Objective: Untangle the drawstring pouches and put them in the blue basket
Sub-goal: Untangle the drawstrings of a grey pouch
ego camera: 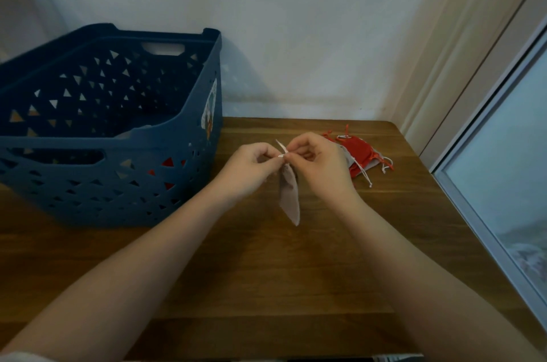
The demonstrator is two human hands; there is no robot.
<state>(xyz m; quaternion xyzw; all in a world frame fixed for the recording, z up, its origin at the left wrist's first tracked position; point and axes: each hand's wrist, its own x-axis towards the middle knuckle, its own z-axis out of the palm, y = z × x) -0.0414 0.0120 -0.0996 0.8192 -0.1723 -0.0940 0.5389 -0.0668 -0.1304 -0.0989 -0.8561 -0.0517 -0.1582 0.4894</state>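
A wooden table [266,258] stood against a pale wall [296,21], with a window [503,184] at my three o'clock and the blue basket [118,184] at my ten o'clock. My left hand [248,169] and right hand [322,163] both pinched the white drawstring [281,150] of a grey pouch [290,199] hanging between them above the table. At two o'clock, a tangled heap of red and grey pouches [361,154] lay near the table's far edge.
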